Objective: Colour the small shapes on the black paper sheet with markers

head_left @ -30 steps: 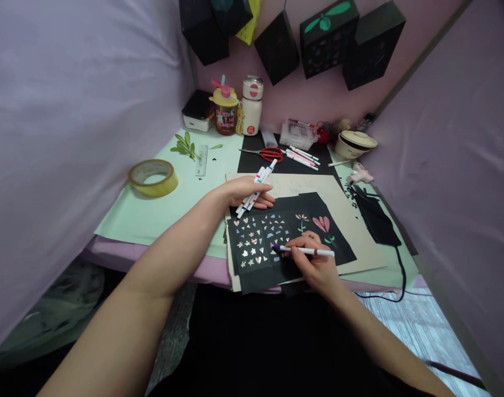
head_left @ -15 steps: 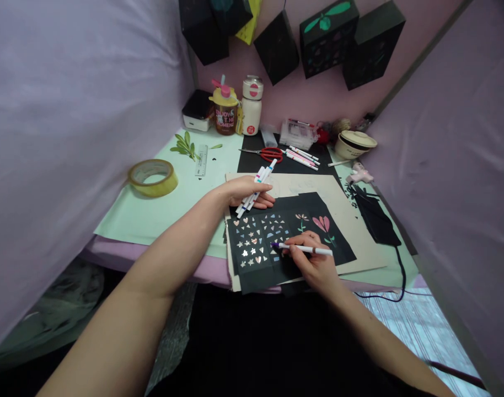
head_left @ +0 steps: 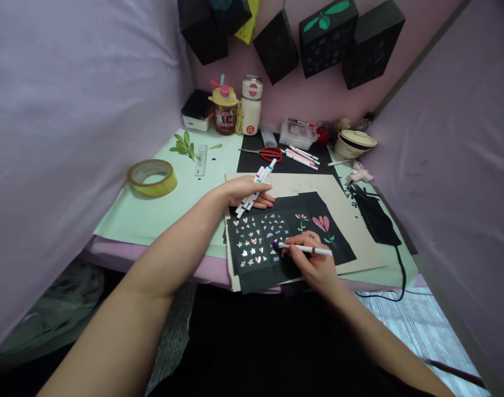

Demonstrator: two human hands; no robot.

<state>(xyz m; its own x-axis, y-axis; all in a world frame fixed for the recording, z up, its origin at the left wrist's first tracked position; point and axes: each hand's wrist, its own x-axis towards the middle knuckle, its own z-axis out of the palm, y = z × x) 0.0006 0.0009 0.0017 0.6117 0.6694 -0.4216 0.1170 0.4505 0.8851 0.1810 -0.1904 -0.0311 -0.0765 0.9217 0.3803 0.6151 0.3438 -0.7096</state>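
Observation:
My left hand (head_left: 252,192) holds several white markers (head_left: 263,175) under the thumb, its other fingers resting along the top edge of a black paper sheet (head_left: 252,278). The sheet has rows of small cut-out shapes, with hearts and stars on the left and triangles beside them. Toward the right of the sheet are a pink flower (head_left: 321,223) and a smaller pale one. My right hand (head_left: 312,262) grips a white marker (head_left: 314,250) with a purple tip. That tip is at the cut-outs in the middle of the sheet; whether it touches cannot be told.
A roll of yellowish tape (head_left: 153,177), a clear ruler (head_left: 201,160) and a leafy sprig (head_left: 184,145) lie to the left. Red-handled scissors (head_left: 270,154) and more markers (head_left: 301,158) lie behind. A black phone-like slab (head_left: 376,220) with a cable is at right. Black boxes (head_left: 328,41) hang above.
Almost nothing differs. Both hands keep their places, and the purple marker tip stays at the same spot on the black sheet.

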